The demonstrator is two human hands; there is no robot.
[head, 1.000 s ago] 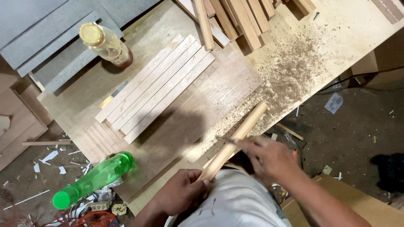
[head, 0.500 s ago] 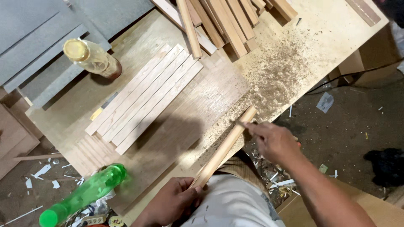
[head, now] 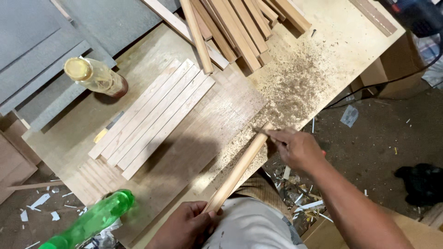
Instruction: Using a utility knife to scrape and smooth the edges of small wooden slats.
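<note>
The left hand (head: pixel 184 226), at the bottom middle of the frame, has its fingers closed around the near end of a long wooden stick (head: pixel 240 167), steadying it against the counter (head: pixel 184 152) edge. The stick runs diagonally up to the right. There the right hand (head: pixel 295 147) pinches something small against the stick's far end; I cannot tell what it is. Sawdust (head: pixel 295 87) lies thick just above that end. Flat slats (head: pixel 152 117) lie side by side in the middle of the counter, kept apart from the loose pile of sticks (head: pixel 235 27) at the top. A yellowish bottle (head: pixel 94 76) lies upper left, a green bottle (head: pixel 92 221) lower left.
</note>
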